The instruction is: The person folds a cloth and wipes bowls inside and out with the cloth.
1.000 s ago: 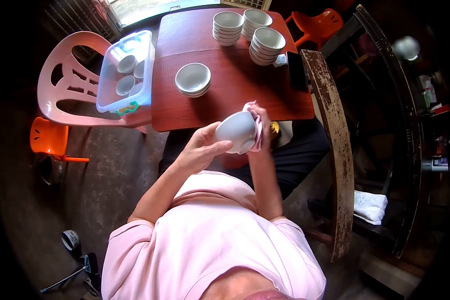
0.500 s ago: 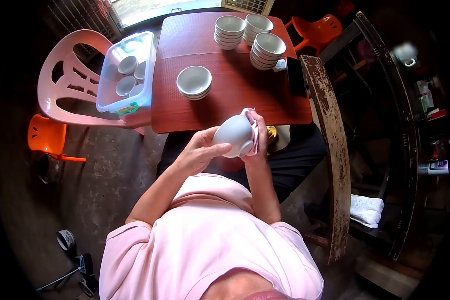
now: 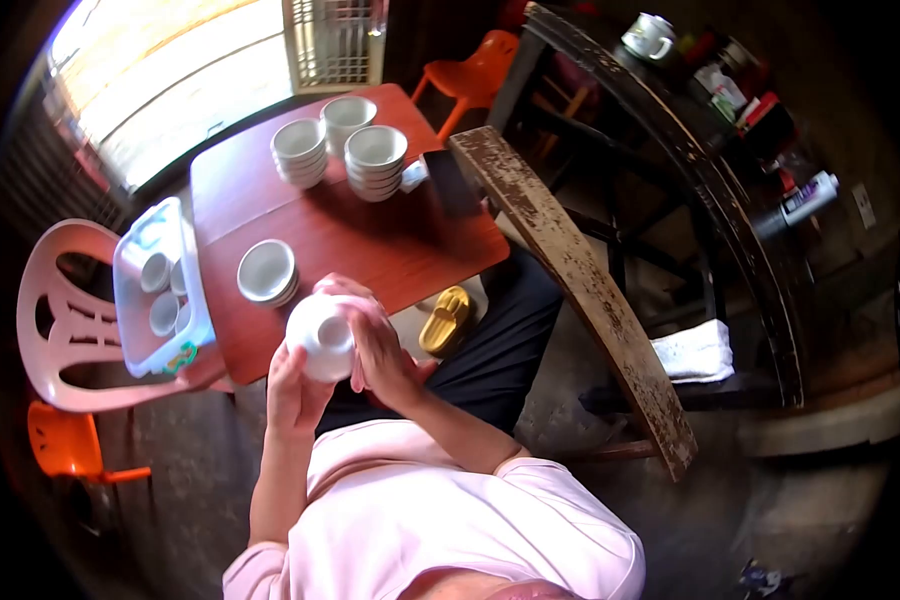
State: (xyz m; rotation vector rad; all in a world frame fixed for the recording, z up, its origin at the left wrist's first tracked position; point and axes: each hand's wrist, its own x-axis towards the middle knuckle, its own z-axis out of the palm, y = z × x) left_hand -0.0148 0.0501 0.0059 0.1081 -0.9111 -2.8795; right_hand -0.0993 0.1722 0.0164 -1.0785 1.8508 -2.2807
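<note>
- In the head view, the glossy white round bowl (image 3: 315, 345) was held up just off the person's side of the worktop, tilted so that its foot ring faced the camera.
- The person's left hand (image 3: 300, 393) was at the bowl's 7 o'clock; its grip pinched the rim area between thumb and fingers.
- The person's right hand (image 3: 385, 355) was at the bowl's 3 o'clock; its grip pressed a crumpled pink cloth (image 3: 358, 373) against the bowl's side, the cloth partly hidden by the fingers.
- Beneath and beyond, toward 12 o'clock, lay the rectangular red-brown worktop (image 3: 410, 250).
- A short nested stack of white bowls (image 3: 267, 273) stood upright on it at 11 o'clock from the held bowl, near the hands.
- Three taller stacks of white bowls (image 3: 375, 165) stood close together farther off, around 12 o'clock.
- A flat black rectangular object (image 3: 453, 185) lay by the worktop's edge at 1 o'clock.
- Between 9 and 10 o'clock was a clear plastic box (image 3: 140, 357) with several white bowls (image 3: 164, 314) inside, beside a pink plastic chair (image 3: 60, 365).
- At 3 o'clock, a yellow slipper (image 3: 446, 322) showed beside the dark trousers (image 3: 515, 320), and a weathered brown wooden plank (image 3: 580, 300) ran past farther out.
</note>
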